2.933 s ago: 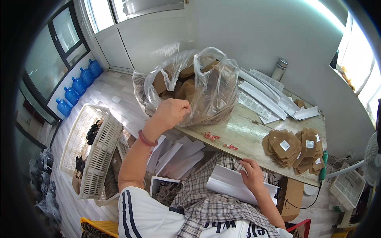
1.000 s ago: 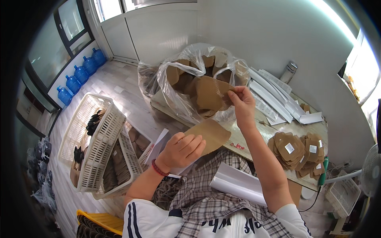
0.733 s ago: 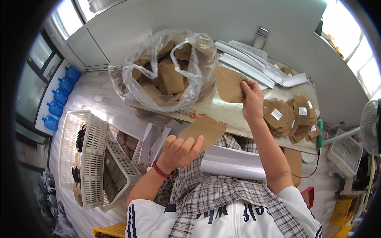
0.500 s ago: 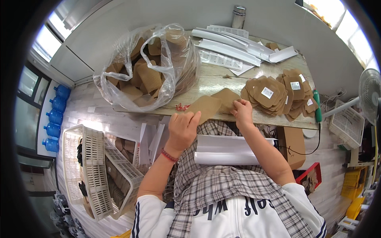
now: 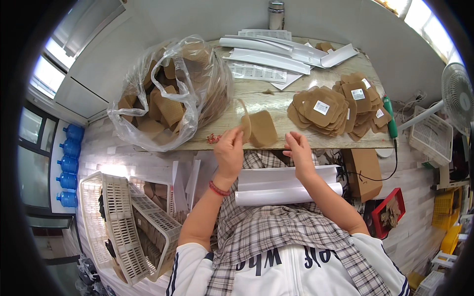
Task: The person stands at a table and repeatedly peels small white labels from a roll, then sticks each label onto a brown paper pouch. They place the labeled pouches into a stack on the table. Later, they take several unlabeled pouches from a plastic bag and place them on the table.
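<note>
My left hand (image 5: 230,150) pinches a thin brown rounded-square pad (image 5: 246,117) at the table's front edge, turned nearly edge-on. Just right of it is a second brown pad (image 5: 263,129), broad face showing; I cannot tell whether the left hand also holds it. My right hand (image 5: 299,152) is bare of any pad, its fingers a little apart, to the right of the two pads. Beyond it on the table lie overlapping piles of similar pads (image 5: 316,107), several bearing white stickers (image 5: 321,107). White curled sheets (image 5: 289,193) rest across my lap.
A clear plastic bag (image 5: 207,106) full of brown pads stands left on the wooden table (image 5: 247,96). Label sheets (image 5: 266,59) and a metal flask (image 5: 276,16) are behind. A green-handled corded tool (image 5: 390,118) lies at the right edge. White crates (image 5: 126,227) stand at lower left.
My right hand has let go of the pad it held and drawn slightly away. The left hand's pad has tipped up from flat to nearly edge-on. The whole view has shifted slightly.
</note>
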Motion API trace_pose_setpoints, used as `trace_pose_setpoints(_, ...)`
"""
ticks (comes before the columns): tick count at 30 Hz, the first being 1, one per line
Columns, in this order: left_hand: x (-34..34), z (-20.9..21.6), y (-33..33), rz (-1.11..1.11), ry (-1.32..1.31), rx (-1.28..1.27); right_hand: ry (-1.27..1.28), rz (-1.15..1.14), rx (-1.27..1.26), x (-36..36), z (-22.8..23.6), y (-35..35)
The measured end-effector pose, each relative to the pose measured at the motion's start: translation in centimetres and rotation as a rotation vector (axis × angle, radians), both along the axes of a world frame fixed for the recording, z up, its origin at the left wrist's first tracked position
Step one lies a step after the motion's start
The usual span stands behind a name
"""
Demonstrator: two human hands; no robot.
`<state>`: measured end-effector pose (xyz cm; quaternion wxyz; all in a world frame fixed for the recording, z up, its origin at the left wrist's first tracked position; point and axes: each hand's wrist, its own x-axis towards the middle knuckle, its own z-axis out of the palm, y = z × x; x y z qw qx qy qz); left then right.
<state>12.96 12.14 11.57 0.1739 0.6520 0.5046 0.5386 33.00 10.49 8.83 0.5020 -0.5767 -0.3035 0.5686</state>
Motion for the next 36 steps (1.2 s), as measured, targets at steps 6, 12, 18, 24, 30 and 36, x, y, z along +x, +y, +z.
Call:
trace_pose_setpoints(6,4.0,1.0,-2.7,-0.137,0.685,0.385,0.405,0.075,0.010,-0.8,1.4,-0.1)
trace_pose_setpoints(12,3.7,-0.4,-3.5,-0.185,0.622,0.335,0.458,0.098,-0.034,-0.4,0.8,0.3)
trace_pose_setpoints(18,1.8,-1.0,-2.5,-0.050,0.094,0.025,0.471,0.247,0.112,-0.8,2.2,1.0)
trace_pose_setpoints(24,-4.5,-6.0,3.5,0.082,-0.701,-0.703,0.023,0.281,0.310,-1.1,2.2,2.8)
trace_pose_setpoints(30,-5.3,-2.8,-0.5,0.183,0.217,-0.059,-0.689,0.443,1.136,-7.3,11.2,6.1)
trace_pose_setpoints(36,-10.4,11.6,-2.8,0.344,0.203,0.383,-0.977,0.664,1.717,-17.5,16.5,12.1)
